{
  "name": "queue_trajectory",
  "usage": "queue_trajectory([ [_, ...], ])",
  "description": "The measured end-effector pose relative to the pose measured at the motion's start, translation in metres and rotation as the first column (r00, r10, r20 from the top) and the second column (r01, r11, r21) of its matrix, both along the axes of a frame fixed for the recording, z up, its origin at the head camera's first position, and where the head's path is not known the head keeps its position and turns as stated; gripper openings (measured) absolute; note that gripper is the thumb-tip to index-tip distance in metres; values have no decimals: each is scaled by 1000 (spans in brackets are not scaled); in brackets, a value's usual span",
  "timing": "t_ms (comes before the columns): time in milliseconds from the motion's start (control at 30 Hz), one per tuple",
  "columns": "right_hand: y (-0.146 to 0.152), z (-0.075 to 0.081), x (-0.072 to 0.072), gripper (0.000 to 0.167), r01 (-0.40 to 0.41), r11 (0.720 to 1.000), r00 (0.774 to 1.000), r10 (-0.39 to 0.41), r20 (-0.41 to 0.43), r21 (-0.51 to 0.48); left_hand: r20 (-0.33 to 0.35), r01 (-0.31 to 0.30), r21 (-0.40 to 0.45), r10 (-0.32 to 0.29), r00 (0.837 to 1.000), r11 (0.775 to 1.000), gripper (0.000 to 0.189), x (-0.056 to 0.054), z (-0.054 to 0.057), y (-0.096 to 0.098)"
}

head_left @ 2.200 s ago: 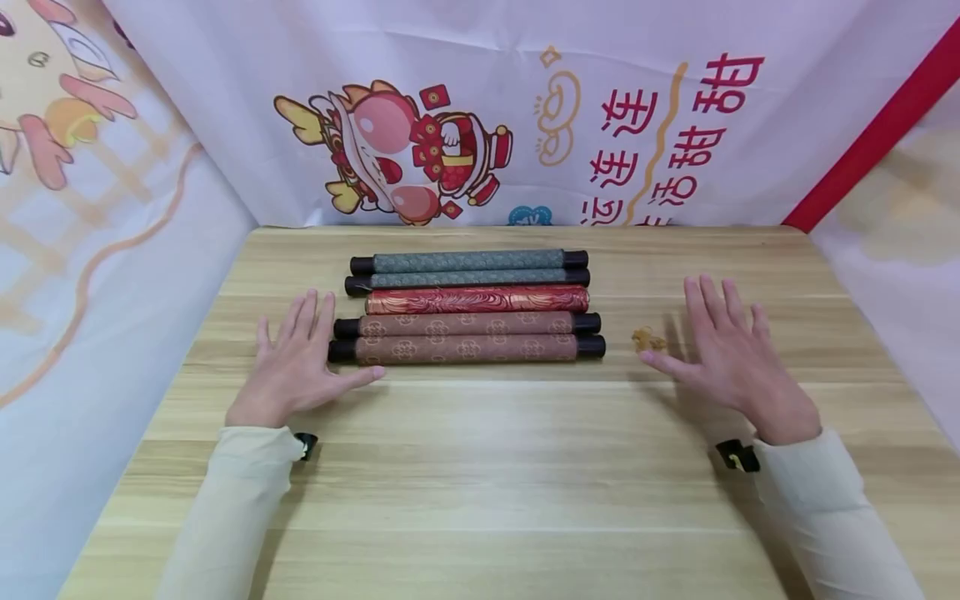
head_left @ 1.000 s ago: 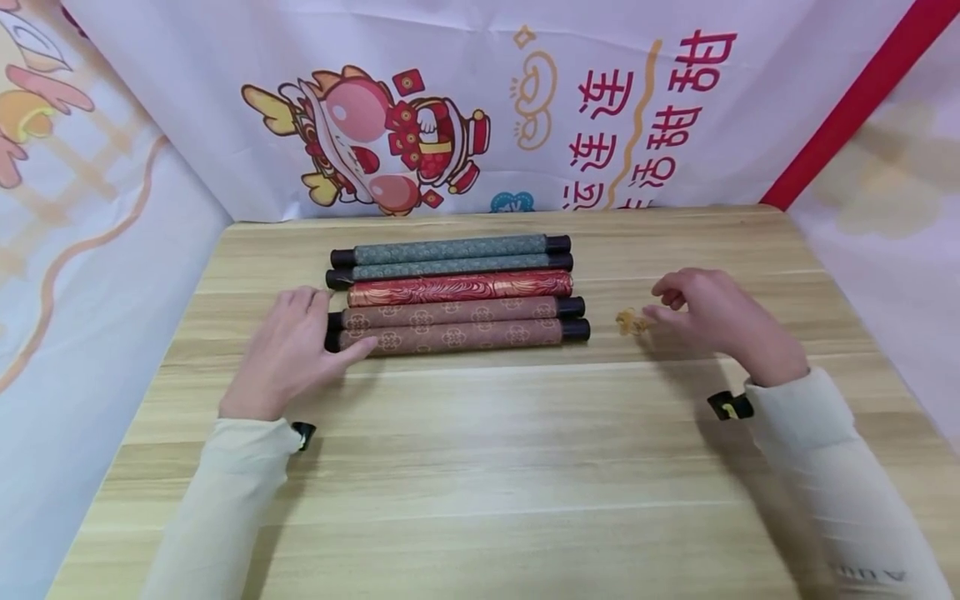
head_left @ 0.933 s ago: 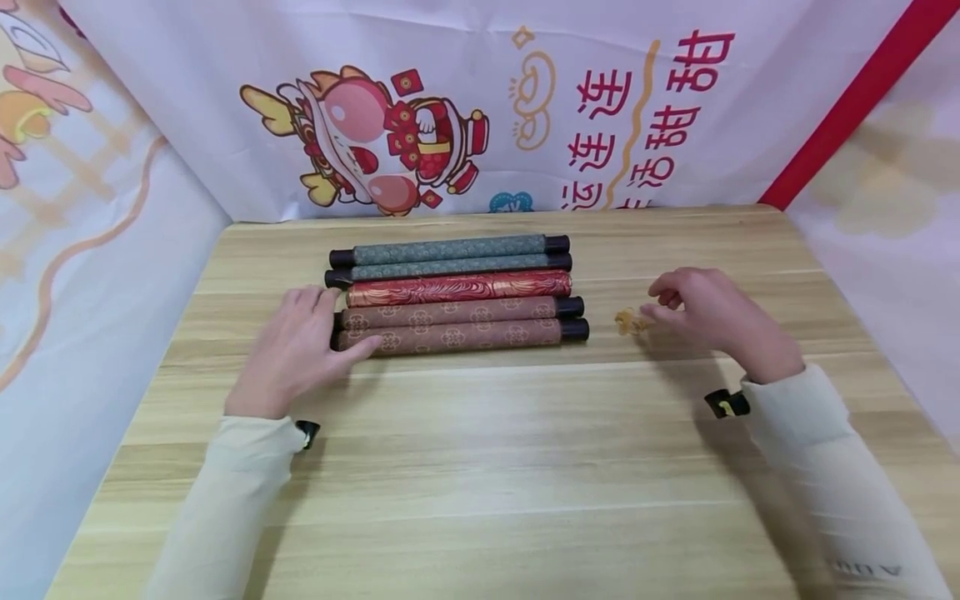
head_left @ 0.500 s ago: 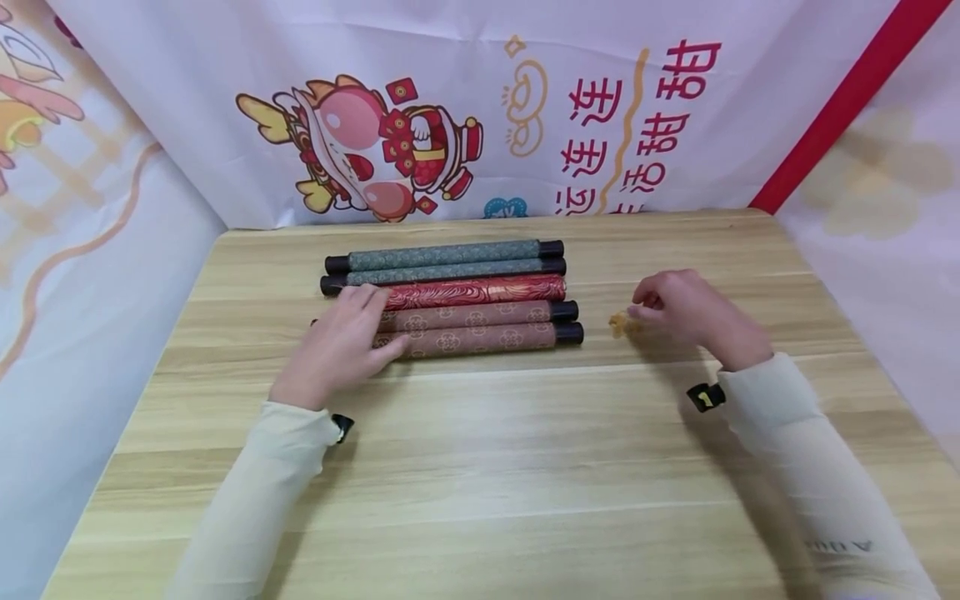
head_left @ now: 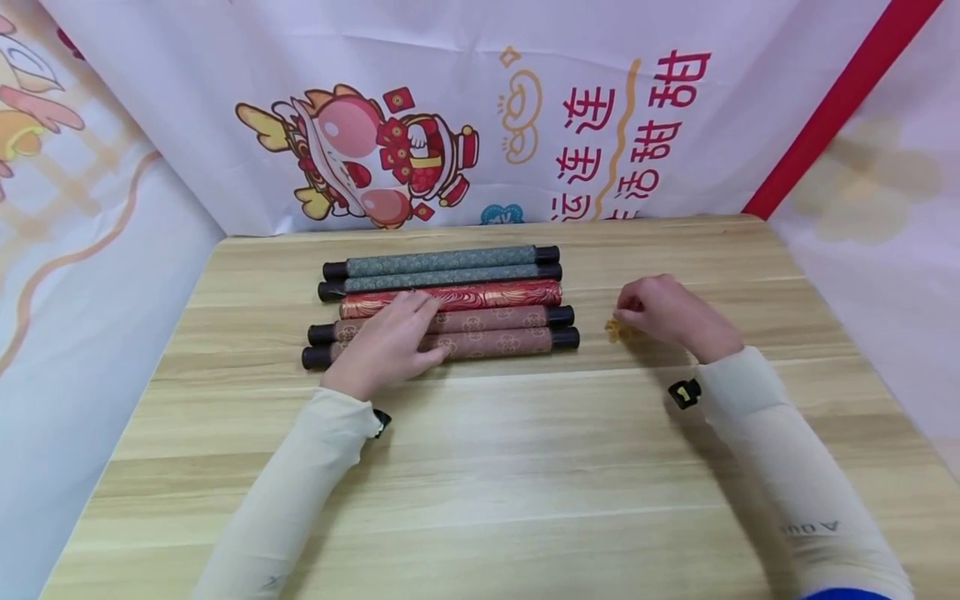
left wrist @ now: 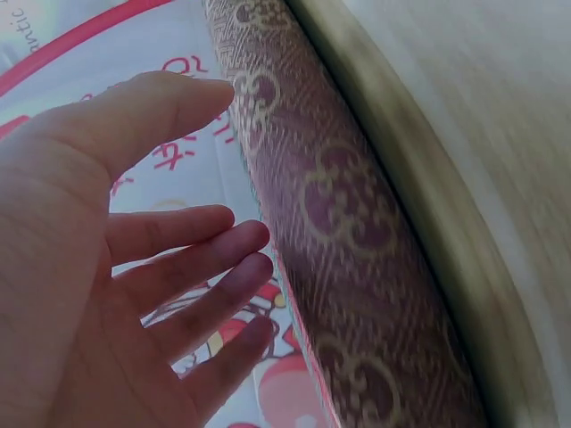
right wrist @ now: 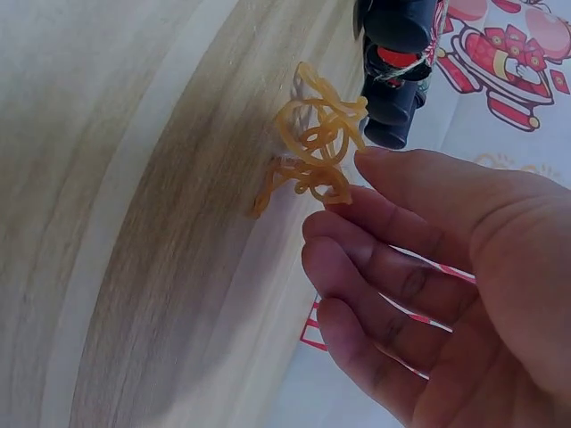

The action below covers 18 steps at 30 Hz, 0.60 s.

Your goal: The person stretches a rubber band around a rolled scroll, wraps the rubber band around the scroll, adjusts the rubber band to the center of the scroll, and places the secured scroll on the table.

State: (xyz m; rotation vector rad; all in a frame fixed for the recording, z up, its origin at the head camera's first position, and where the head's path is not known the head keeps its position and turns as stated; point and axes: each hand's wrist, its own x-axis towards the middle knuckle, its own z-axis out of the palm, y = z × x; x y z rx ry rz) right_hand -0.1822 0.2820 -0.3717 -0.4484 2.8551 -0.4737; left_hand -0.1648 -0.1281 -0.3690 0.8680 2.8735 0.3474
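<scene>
My left hand (head_left: 393,342) lies across two brown patterned scrolls (head_left: 502,342) in the head view, its fingertips reaching the red-and-gold roll (head_left: 517,294). In the left wrist view its thumb and fingers are spread apart beside a brown scroll (left wrist: 348,196). My right hand (head_left: 671,312) is bent down at a small tangle of amber rubber bands (right wrist: 317,134) right of the scrolls. In the right wrist view, thumb and index fingertips are right at the tangle's edge with a gap between them; the other fingers are loosely bent. Two blue-green scrolls (head_left: 442,262) lie behind the red roll.
The scrolls lie side by side on a light wooden table (head_left: 480,467), dark knobs at their ends. A white printed cloth (head_left: 420,50) hangs behind the table's back edge, with more printed cloth at both sides.
The left hand has slid right from the scrolls' left ends to over their middle. The right hand's spread fingers have bent and come down to the rubber bands. The scrolls stay in their row.
</scene>
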Motion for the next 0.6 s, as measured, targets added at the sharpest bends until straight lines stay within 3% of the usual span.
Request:
queue_trajectory([
  [600,-2,-1,-4,14,10,999,998,-8,55,-45,-1,38,-45,-38,999,998,81,-10,-12,30],
])
